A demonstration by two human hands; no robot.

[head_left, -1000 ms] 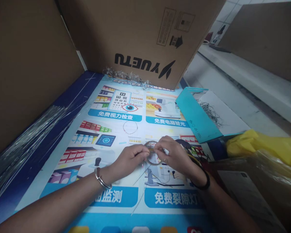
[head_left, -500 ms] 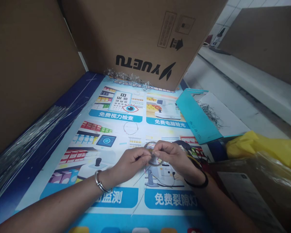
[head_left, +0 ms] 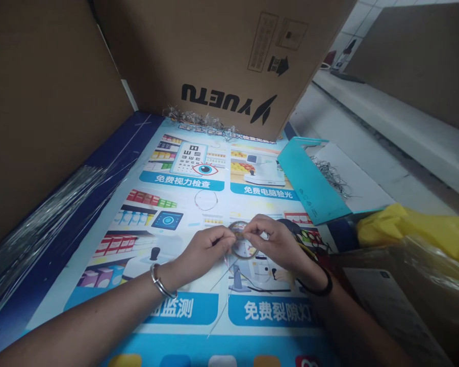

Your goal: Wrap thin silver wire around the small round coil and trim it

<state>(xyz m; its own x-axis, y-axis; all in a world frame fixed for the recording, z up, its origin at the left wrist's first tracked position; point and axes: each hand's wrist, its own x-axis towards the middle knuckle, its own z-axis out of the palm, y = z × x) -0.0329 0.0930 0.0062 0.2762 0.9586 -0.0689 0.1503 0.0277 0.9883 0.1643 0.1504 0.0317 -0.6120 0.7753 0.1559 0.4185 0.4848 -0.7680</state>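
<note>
My left hand (head_left: 204, 250) and my right hand (head_left: 277, 242) meet over the printed sheet, thumbs and forefingers pinched close together. Whatever lies between the fingertips is too small to make out. Just beneath them is a round ring (head_left: 245, 257), which looks like a roll of clear tape, partly covered by the fingers. Thin wires (head_left: 219, 318) trail over the sheet below my hands. Farther up the sheet lies a thin wire loop (head_left: 196, 200).
Cardboard panels (head_left: 229, 46) stand behind and at left. A bundle of wires (head_left: 67, 204) lies left; small clear pieces (head_left: 202, 121) line the back. Rightward are a teal folded card (head_left: 311, 186), a pile of short wires (head_left: 332, 176) and yellow plastic (head_left: 413, 227).
The fingertips of both hands have shifted slightly and drawn a little apart above the ring. The right hand has moved up a bit; the other things lie as before.
</note>
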